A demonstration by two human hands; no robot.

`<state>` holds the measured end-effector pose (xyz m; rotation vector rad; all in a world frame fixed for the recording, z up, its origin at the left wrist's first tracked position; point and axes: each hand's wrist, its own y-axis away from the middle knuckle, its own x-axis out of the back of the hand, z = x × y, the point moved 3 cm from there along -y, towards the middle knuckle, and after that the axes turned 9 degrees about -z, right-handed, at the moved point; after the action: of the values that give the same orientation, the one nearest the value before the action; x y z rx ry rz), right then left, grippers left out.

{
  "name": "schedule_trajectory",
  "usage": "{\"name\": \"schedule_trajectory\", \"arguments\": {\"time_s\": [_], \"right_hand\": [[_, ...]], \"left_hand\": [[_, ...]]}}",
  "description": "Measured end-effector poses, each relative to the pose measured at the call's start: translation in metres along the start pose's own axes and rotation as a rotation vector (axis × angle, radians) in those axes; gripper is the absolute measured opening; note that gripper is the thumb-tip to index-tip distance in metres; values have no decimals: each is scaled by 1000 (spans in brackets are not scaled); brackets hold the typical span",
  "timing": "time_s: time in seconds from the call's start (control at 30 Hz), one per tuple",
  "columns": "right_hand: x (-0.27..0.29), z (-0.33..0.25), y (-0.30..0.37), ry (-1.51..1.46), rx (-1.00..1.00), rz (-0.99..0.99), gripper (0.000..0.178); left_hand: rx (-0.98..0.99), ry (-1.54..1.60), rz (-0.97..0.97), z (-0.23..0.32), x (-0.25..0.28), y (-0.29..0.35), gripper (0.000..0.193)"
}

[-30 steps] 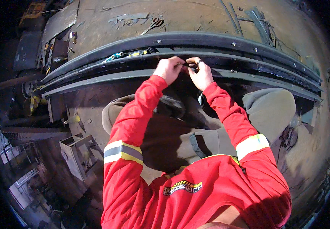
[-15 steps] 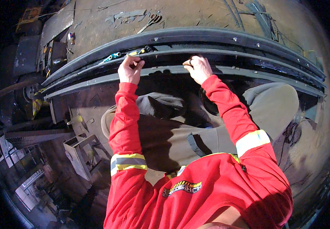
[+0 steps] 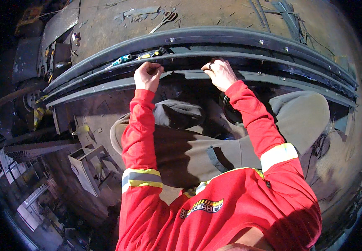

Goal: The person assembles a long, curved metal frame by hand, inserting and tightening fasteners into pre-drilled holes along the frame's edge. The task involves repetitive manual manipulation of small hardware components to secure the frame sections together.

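A long grey metal frame piece with parallel rails (image 3: 214,55) lies across in front of my crossed legs. Over its near rail my left hand (image 3: 148,77) is closed, thumb and fingertips pinched together. My right hand (image 3: 220,74) is closed in a pinch as well, a short way to the right above the same rail. Anything between either set of fingertips is too small to make out. Left of centre, a teal-handled tool (image 3: 122,60) and a yellow-and-black-handled tool (image 3: 149,54) rest in the channel, just beyond my left hand.
Scissors (image 3: 166,21) lie on the dusty floor beyond the frame piece. Metal offcuts (image 3: 290,19) lie at the far right. A black coil (image 3: 230,109) sits near my right forearm. At the left are a wooden box (image 3: 89,167) and a wheel (image 3: 27,100).
My left hand has shifted slightly to the right, nearer my right hand. My right hand stays pinched in nearly the same place. The whole view has tilted a little.
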<state>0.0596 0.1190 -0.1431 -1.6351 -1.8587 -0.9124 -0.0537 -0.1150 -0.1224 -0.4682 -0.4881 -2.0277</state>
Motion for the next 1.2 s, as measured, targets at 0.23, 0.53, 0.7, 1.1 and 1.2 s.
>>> {"name": "schedule_trajectory", "arguments": {"time_s": [0.23, 0.53, 0.7, 1.1, 1.2], "right_hand": [[2, -2, 3, 30, 73, 90, 15], [0, 1, 1, 13, 27, 51, 16], [-1, 5, 0, 8, 15, 62, 15], [0, 4, 0, -10, -2, 29, 14], [1, 2, 1, 1, -26, 21, 14]], "left_hand": [[37, -66, 86, 10, -4, 5, 18], [90, -184, 153, 11, 8, 35, 11], [116, -18, 174, 3, 6, 29, 11], [-92, -142, 52, 3, -24, 7, 12], [-152, -281, 22, 12, -26, 3, 9]]}}
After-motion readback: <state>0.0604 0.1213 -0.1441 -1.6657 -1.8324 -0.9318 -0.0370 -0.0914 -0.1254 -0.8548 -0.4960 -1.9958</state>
